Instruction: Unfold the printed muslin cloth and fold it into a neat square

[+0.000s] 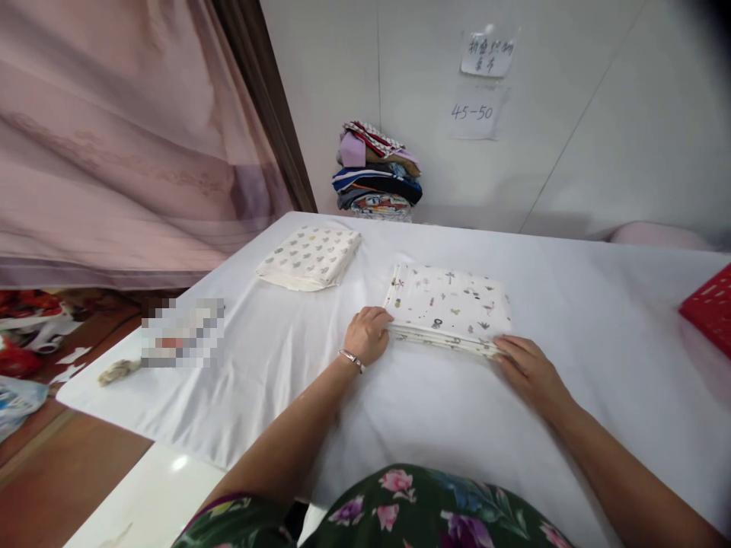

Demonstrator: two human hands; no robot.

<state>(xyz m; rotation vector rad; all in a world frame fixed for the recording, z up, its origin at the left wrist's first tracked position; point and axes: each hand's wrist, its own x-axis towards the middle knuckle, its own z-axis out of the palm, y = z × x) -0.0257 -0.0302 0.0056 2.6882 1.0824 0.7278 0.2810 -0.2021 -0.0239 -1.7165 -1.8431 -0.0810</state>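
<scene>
A folded white cloth (451,301) with small scattered prints lies flat in front of me, its layered near edge facing my body. My left hand (368,335), with a bracelet at the wrist, grips the cloth's near left corner between closed fingers. At the near right corner, my right hand (528,369) pinches the layers between thumb and fingers. Another folded cloth (311,257), cream with rows of small grey-green motifs, rests farther back to the left, apart from both hands.
Beneath everything is a table with a white cover (256,411). A blurred-out item (183,335) lies near its left edge. A red perforated basket (711,308) stands at the right. Behind the table rises a pile of folded fabrics (377,175); a pink curtain (126,137) hangs at left.
</scene>
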